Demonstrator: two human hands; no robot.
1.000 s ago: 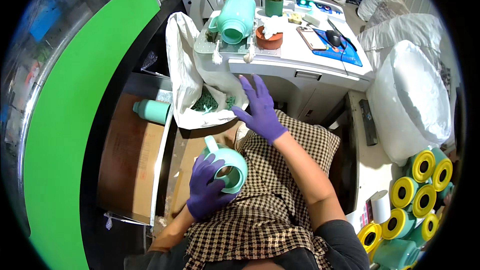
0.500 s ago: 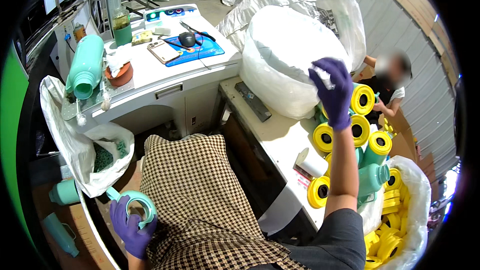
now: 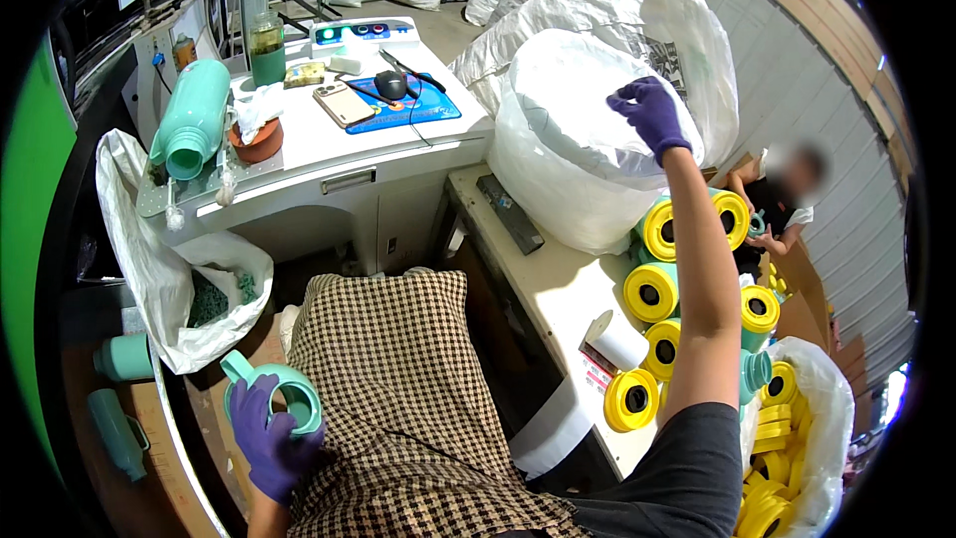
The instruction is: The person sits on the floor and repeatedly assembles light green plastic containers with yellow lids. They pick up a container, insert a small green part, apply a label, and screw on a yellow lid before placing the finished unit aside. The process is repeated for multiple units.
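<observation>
My left hand [image 3: 267, 438], in a purple glove, grips a mint-green handled flask body [image 3: 299, 394] by its side, low at the left beside my checked apron [image 3: 383, 369]. The open round end of the flask faces up, and its handle sticks out to the left. My right hand [image 3: 652, 115], also gloved in purple, is stretched far forward over the mouth of a big white plastic bag [image 3: 568, 179]. Its fingers are bent together; whatever lies between them, if anything, is too small to make out.
Mint-green flasks with yellow rings [image 3: 650, 292] are stacked right of the bench [image 3: 518, 264], near a sack of yellow rings [image 3: 772, 468]. A large flask [image 3: 189, 125] lies on the white desk [image 3: 299, 179]. A sack of green scraps [image 3: 214, 299] hangs below. A co-worker [image 3: 782, 204] sits at far right.
My right hand has reached farther forward over the white bag, its fingers drawing closer together. My left hand still holds the flask body, now slightly turned. The view has shifted a little.
</observation>
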